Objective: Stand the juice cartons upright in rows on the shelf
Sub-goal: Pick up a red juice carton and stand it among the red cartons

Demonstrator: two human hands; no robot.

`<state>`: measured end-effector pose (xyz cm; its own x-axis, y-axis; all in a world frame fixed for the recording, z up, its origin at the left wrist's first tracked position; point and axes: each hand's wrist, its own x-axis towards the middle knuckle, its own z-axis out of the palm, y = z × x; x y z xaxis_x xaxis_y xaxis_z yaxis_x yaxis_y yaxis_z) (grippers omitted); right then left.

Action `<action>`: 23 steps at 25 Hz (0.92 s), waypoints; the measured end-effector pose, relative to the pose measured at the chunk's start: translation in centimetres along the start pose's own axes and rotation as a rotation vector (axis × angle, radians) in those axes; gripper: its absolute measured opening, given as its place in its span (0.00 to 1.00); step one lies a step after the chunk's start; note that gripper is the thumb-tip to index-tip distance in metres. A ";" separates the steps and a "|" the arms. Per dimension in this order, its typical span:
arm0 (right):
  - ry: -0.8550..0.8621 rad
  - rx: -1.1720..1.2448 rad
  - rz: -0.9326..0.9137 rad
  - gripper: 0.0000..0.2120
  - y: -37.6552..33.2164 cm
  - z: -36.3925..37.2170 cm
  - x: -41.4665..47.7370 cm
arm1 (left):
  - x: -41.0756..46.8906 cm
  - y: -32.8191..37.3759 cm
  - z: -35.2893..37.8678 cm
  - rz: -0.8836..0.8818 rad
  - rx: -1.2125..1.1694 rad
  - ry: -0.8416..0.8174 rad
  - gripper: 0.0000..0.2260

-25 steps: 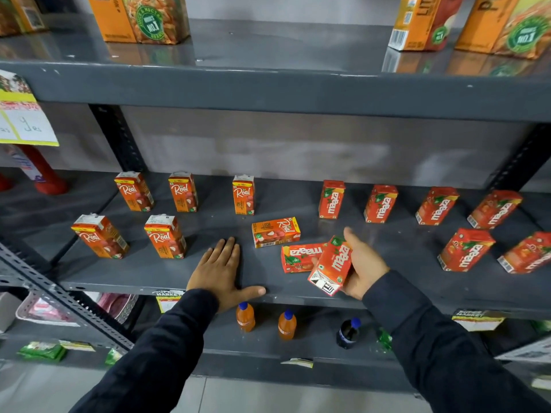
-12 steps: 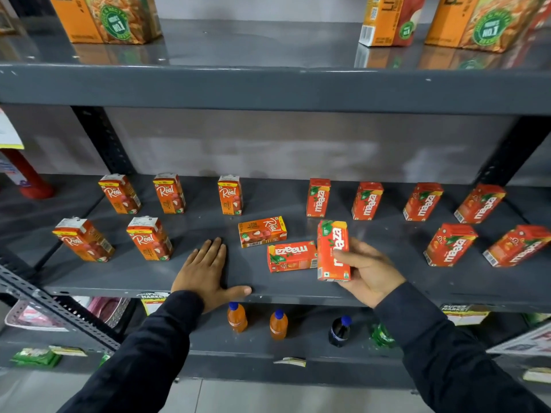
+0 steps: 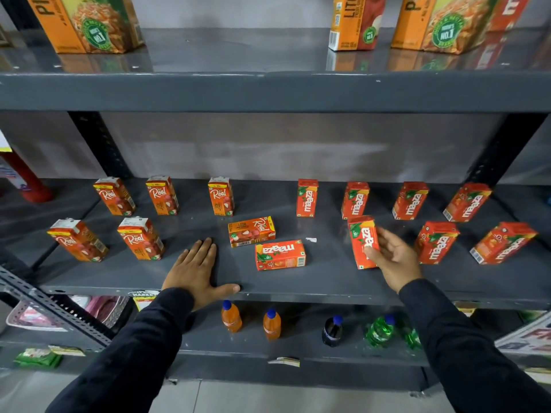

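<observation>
My right hand (image 3: 393, 257) grips an upright Maaza carton (image 3: 362, 239) on the grey middle shelf (image 3: 328, 278), in the front row right of centre. Two cartons lie flat mid-shelf: a Real carton (image 3: 251, 231) and a Maaza carton (image 3: 280, 255) in front of it. Several Real cartons (image 3: 140, 238) stand at the left and several Maaza cartons (image 3: 436, 242) stand at the right, each in two rows. My left hand (image 3: 195, 268) lies flat, fingers apart, on the shelf's front edge, left of the lying cartons.
Large juice cartons (image 3: 86, 22) stand on the upper shelf (image 3: 268, 90). Small bottles (image 3: 231, 317) stand on the shelf below. Black uprights (image 3: 98, 144) frame the bay. A red object (image 3: 32, 186) stands at far left.
My right hand has lifted a tilted Maaza carton from beside the lying ones, turned it upright, and carried it right into the front row. The left hand has stayed flat.
</observation>
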<state>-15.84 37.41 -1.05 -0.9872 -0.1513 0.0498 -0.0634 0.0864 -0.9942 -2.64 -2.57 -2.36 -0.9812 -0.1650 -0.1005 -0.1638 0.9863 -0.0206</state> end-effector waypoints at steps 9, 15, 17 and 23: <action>-0.062 -0.329 -0.030 0.10 0.7 -1.2 -0.2 | -0.2 0.4 -0.1 -0.003 0.005 -0.003 0.59; -0.045 -0.362 -0.044 0.11 1.2 -0.9 -0.4 | -0.3 0.4 -0.1 0.001 0.008 -0.007 0.59; -0.039 -0.376 -0.039 0.10 1.2 -0.9 -0.4 | -0.2 0.4 -0.1 0.002 0.014 -0.003 0.58; -0.035 -0.414 -0.010 0.16 1.3 -0.7 -0.3 | -0.1 0.1 0.2 0.019 0.020 0.001 0.58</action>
<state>-15.68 38.25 -2.29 -0.9812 -0.1868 0.0489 -0.1334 0.4725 -0.8712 -2.53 -2.44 -2.57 -0.9843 -0.1459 -0.0996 -0.1426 0.9890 -0.0389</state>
